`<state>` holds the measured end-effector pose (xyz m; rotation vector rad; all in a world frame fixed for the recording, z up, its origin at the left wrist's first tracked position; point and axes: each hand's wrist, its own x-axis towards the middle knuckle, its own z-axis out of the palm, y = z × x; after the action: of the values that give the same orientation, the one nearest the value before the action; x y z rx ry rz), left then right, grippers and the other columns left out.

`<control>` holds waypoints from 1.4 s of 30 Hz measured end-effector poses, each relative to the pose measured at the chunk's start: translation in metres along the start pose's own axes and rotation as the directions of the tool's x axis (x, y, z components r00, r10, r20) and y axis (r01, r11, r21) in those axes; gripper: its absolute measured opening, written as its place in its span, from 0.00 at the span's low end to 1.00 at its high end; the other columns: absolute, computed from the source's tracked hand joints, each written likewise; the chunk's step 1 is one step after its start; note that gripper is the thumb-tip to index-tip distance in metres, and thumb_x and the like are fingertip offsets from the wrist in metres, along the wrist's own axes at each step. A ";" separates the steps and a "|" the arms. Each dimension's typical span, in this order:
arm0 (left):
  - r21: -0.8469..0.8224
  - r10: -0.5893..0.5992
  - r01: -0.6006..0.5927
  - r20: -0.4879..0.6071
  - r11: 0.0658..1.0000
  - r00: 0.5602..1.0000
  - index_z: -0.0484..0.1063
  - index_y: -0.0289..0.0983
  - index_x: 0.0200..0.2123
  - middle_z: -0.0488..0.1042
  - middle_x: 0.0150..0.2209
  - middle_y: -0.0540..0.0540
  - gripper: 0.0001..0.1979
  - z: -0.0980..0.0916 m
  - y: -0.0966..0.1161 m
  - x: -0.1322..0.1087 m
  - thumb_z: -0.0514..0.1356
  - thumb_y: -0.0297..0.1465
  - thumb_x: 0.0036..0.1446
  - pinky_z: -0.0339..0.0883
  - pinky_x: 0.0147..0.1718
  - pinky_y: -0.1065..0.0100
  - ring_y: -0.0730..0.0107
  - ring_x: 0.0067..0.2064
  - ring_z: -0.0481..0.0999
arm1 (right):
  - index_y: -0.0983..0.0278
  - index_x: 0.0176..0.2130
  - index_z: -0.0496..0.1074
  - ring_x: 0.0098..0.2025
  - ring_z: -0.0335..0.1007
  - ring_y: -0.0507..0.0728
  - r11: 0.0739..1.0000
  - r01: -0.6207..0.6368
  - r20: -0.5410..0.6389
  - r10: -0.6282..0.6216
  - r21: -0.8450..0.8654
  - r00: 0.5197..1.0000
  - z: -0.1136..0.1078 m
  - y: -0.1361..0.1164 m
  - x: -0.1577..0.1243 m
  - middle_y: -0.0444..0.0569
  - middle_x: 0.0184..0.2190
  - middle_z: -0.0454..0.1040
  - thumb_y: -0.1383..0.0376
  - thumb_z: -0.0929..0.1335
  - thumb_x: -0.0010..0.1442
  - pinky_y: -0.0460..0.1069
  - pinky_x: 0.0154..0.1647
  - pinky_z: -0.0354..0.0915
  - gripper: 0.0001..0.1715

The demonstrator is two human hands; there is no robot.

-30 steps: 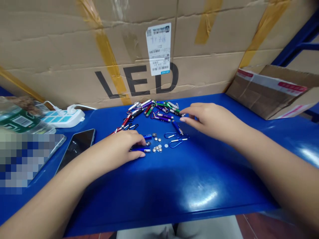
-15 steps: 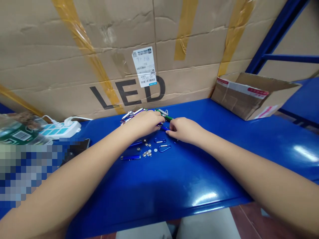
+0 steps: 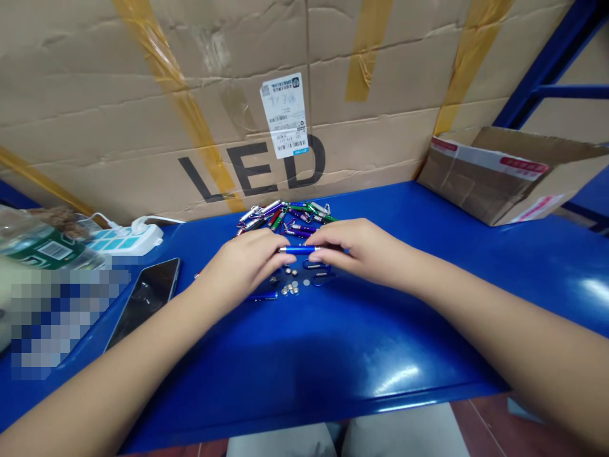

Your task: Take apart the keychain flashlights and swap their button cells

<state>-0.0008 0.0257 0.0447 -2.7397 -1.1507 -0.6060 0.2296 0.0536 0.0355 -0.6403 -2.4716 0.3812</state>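
Between my two hands is a small blue flashlight [image 3: 299,250], held level above the table. My left hand [image 3: 254,259] pinches its left end, and my right hand [image 3: 356,249] grips its right end with thumb and fingers. Just below lie several silver button cells [image 3: 290,289] and a pale round disc [image 3: 306,283]. Two blue carabiner clips [image 3: 318,265] rest near my right fingertips. Another blue tube [image 3: 265,296] lies partly hidden under my left wrist. Behind my hands is a pile of small coloured flashlights with clips [image 3: 299,219].
A large cardboard carton [image 3: 228,82] marked LED stands behind the blue table [image 3: 304,374]. On the right is an open cardboard box [image 3: 480,181]. At left are a black phone [image 3: 147,295], a white power strip [image 3: 128,240] and a plastic bottle [image 3: 45,247].
My hands have drawn back from the pile's near edge, and both now hold the blue flashlight between them. The view has shifted slightly, showing more of the pile and the phone.
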 end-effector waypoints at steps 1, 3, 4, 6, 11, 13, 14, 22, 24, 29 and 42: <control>0.080 0.058 -0.056 -0.022 0.995 0.998 0.72 0.35 0.36 0.73 0.31 0.45 0.21 0.000 0.001 -0.007 0.45 0.41 0.67 0.62 0.34 0.68 0.67 0.33 0.71 | 0.68 0.41 0.74 0.37 0.73 0.53 0.999 0.042 0.002 -0.042 0.012 0.999 0.001 -0.005 -0.001 0.51 0.36 0.78 0.64 0.65 0.64 0.46 0.39 0.63 0.11; 0.179 0.143 -0.134 -0.036 0.975 0.989 0.69 0.35 0.30 0.69 0.26 0.46 0.24 0.000 0.003 -0.016 0.41 0.41 0.68 0.59 0.29 0.67 0.67 0.29 0.67 | 0.69 0.41 0.74 0.37 0.73 0.53 0.995 0.097 0.003 -0.097 0.012 0.995 0.003 -0.014 -0.002 0.52 0.36 0.78 0.64 0.65 0.64 0.46 0.40 0.64 0.12; 0.190 0.161 -0.150 -0.041 0.970 0.986 0.67 0.36 0.28 0.67 0.25 0.47 0.24 0.001 0.004 -0.019 0.40 0.41 0.68 0.58 0.27 0.67 0.67 0.27 0.66 | 0.69 0.41 0.74 0.37 0.73 0.53 0.992 0.123 -0.008 -0.123 0.004 0.992 0.004 -0.018 -0.003 0.52 0.36 0.78 0.64 0.64 0.65 0.46 0.40 0.64 0.12; 0.145 0.143 -0.134 -0.052 0.980 0.988 0.64 0.37 0.26 0.65 0.23 0.48 0.25 0.001 0.007 -0.022 0.38 0.41 0.68 0.56 0.26 0.68 0.69 0.25 0.63 | 0.70 0.41 0.74 0.37 0.73 0.53 0.988 0.153 -0.029 -0.154 -0.039 0.988 0.007 -0.022 -0.005 0.52 0.35 0.78 0.64 0.64 0.65 0.46 0.40 0.64 0.13; -0.185 -0.087 0.090 0.026 0.979 0.996 0.56 0.39 0.24 0.63 0.22 0.52 0.19 0.005 0.014 -0.020 0.40 0.36 0.68 0.56 0.25 0.70 0.72 0.24 0.62 | 0.68 0.41 0.74 0.37 0.72 0.55 0.968 0.173 -0.056 -0.186 -0.184 0.981 0.012 -0.022 -0.006 0.52 0.35 0.78 0.60 0.63 0.66 0.48 0.39 0.64 0.15; -0.259 -0.140 0.144 0.033 0.955 0.990 0.55 0.39 0.24 0.62 0.22 0.52 0.18 0.008 0.014 -0.020 0.41 0.34 0.67 0.56 0.25 0.70 0.73 0.24 0.62 | 0.67 0.41 0.74 0.37 0.71 0.54 0.986 0.107 -0.048 -0.114 -0.127 0.992 0.012 -0.021 -0.005 0.51 0.35 0.78 0.60 0.64 0.65 0.47 0.40 0.63 0.14; -0.271 -0.155 0.154 0.018 0.950 0.988 0.55 0.39 0.24 0.63 0.22 0.52 0.17 0.009 0.014 -0.020 0.41 0.34 0.67 0.57 0.26 0.69 0.72 0.24 0.62 | 0.66 0.41 0.74 0.36 0.71 0.53 0.998 0.038 -0.029 -0.040 -0.055 0.999 0.011 -0.020 -0.004 0.50 0.35 0.78 0.59 0.64 0.64 0.47 0.38 0.63 0.14; -0.135 -0.204 0.191 -0.089 0.972 0.975 0.65 0.38 0.33 0.70 0.29 0.49 0.13 0.009 0.007 -0.022 0.44 0.32 0.66 0.64 0.34 0.69 0.70 0.32 0.70 | 0.64 0.28 0.66 0.22 0.61 0.48 0.841 -0.410 0.242 0.341 0.354 0.908 0.009 -0.010 -0.001 0.39 0.20 0.64 0.52 0.60 0.65 0.44 0.25 0.57 0.22; -0.086 -0.178 0.171 -0.079 0.982 0.981 0.67 0.39 0.41 0.74 0.36 0.47 0.11 0.009 0.007 -0.022 0.48 0.35 0.65 0.65 0.38 0.68 0.67 0.37 0.73 | 0.64 0.28 0.64 0.23 0.61 0.48 0.867 -0.383 0.239 0.318 0.320 0.918 0.010 -0.010 -0.002 0.39 0.21 0.65 0.53 0.59 0.66 0.44 0.26 0.57 0.22; -0.076 -0.138 0.139 0.011 0.987 0.990 0.69 0.38 0.40 0.75 0.35 0.47 0.15 0.007 0.010 -0.020 0.47 0.38 0.66 0.66 0.38 0.69 0.67 0.37 0.74 | 0.63 0.25 0.60 0.24 0.57 0.49 0.972 -0.206 0.168 0.185 0.117 0.968 0.011 -0.014 -0.001 0.40 0.21 0.61 0.55 0.57 0.67 0.45 0.26 0.52 0.23; -0.617 -0.194 0.616 0.611 0.490 0.767 0.62 0.38 0.27 0.52 0.16 0.57 0.24 -0.002 0.003 -0.016 0.43 0.50 0.64 0.51 0.17 0.73 0.77 0.17 0.52 | 0.63 0.26 0.64 0.26 0.59 0.53 0.902 0.099 0.193 -0.018 -0.421 0.981 0.008 -0.020 -0.005 0.47 0.24 0.69 0.62 0.58 0.66 0.49 0.28 0.48 0.18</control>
<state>-0.0094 0.0129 0.0402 -3.4879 -2.2007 -0.6280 0.2215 0.0337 0.0348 -0.7277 -2.7727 -0.1469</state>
